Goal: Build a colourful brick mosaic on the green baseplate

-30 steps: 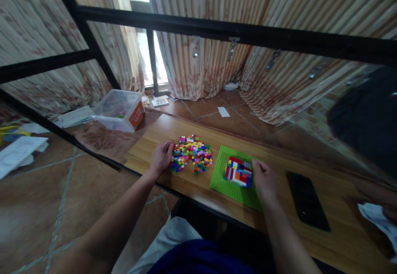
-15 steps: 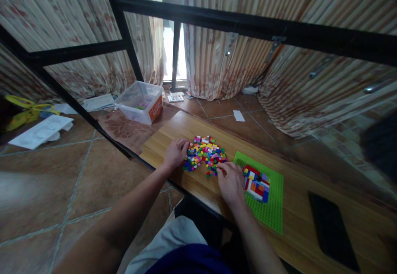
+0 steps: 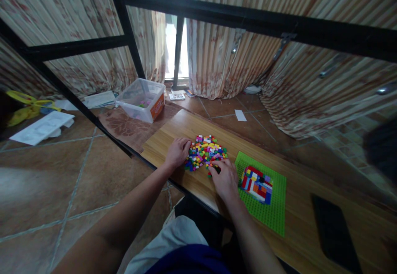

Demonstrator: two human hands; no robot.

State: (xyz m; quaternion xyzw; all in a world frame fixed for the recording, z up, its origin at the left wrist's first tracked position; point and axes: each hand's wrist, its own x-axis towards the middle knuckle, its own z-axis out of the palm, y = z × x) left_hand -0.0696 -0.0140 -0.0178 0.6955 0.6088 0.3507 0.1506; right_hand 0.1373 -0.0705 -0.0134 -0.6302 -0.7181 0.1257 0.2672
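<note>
A heap of small coloured bricks [image 3: 206, 151] lies on the wooden table [image 3: 173, 131]. My left hand [image 3: 177, 151] rests against the heap's left edge with its fingers curled. My right hand [image 3: 225, 177] is at the heap's near right edge, fingertips pressed together among the bricks; what they pinch is too small to name. Right of that hand lies a green baseplate [image 3: 273, 212] carrying a flat patch of red, blue, white and orange bricks [image 3: 257, 179].
A black phone [image 3: 336, 234] lies at the table's right end. On the tiled floor beyond stand a clear plastic box [image 3: 141, 99], papers [image 3: 41, 125] and a yellow object [image 3: 23, 104]. Black metal bars [image 3: 248, 22] cross in front of striped curtains.
My right hand left the brick patch on the baseplate and moved left to the loose heap. The view swung left, so the table shifted right. My left hand stayed at the heap.
</note>
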